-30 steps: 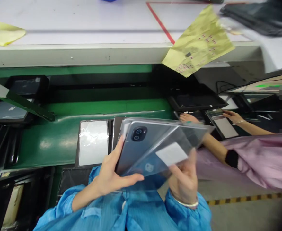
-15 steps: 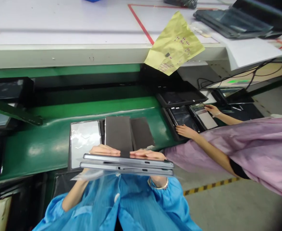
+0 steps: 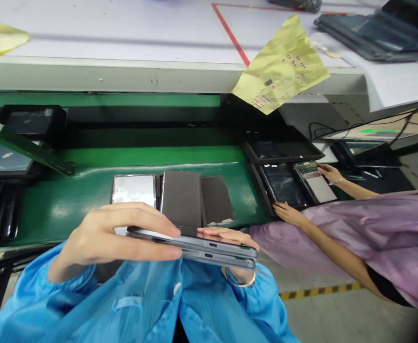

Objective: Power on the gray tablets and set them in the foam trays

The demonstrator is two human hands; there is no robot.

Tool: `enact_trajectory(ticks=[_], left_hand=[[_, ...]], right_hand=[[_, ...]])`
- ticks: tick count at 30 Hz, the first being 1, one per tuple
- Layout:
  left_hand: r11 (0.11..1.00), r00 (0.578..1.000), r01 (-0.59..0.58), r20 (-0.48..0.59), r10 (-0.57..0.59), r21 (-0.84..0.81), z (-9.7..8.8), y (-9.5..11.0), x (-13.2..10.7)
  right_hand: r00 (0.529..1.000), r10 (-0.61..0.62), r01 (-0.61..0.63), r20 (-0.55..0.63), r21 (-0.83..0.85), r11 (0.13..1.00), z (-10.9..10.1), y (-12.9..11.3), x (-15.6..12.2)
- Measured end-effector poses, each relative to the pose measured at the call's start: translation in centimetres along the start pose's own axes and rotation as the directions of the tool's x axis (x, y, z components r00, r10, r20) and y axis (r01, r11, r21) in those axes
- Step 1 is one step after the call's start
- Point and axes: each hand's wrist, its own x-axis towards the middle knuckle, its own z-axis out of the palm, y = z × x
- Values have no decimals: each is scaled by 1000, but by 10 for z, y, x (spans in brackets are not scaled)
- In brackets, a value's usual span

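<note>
Two slim grey tablets [image 3: 219, 252] are held stacked flat and edge-on to the camera, just above the front of a blue smock [image 3: 141, 305], with a small port slot visible along each long edge. The stack is clamped between both hands: the left hand [image 3: 116, 233] is closed around the left end with its fingers laid over the top, and the right hand [image 3: 223, 236] is set against the right part, a metal bangle [image 3: 241, 281] being worn at its wrist.

Just beyond the tablets, two dark rectangular sheets [image 3: 181, 197] lie side by side on a green conveyor belt [image 3: 52, 214], next to a foil-wrapped panel [image 3: 134, 189]. Farther right, black trays [image 3: 282, 186] are touched by the two hands of a co-worker in a lilac smock [image 3: 355, 224]. Above the belt stands a white table [image 3: 105, 47], marked with a red tape line [image 3: 230, 33]; a creased yellow sheet [image 3: 280, 66] printed with red marks hangs over its edge.
</note>
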Motion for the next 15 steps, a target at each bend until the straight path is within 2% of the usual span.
enact_trajectory(ticks=[2, 3, 10, 12, 15], left_hand=[[997, 973, -32, 229, 16, 69, 4, 10, 10], [996, 955, -49, 295, 24, 78, 5, 13, 13], [934, 904, -198, 423, 57, 298, -2, 23, 14], [916, 863, -245, 501, 58, 317, -6, 24, 16], [869, 761, -398, 634, 135, 293, -15, 18, 16]], right_hand=[[1000, -1, 1, -3, -11, 1000, 3, -5, 5], [1000, 0, 0, -4, -16, 1000, 4, -7, 6], [1000, -10, 10, -29, 20, 1000, 4, -10, 0], [1000, 0, 1, -19, 45, 999, 4, -8, -4], [1000, 13, -13, 1, 80, 997, 7, -7, -7]])
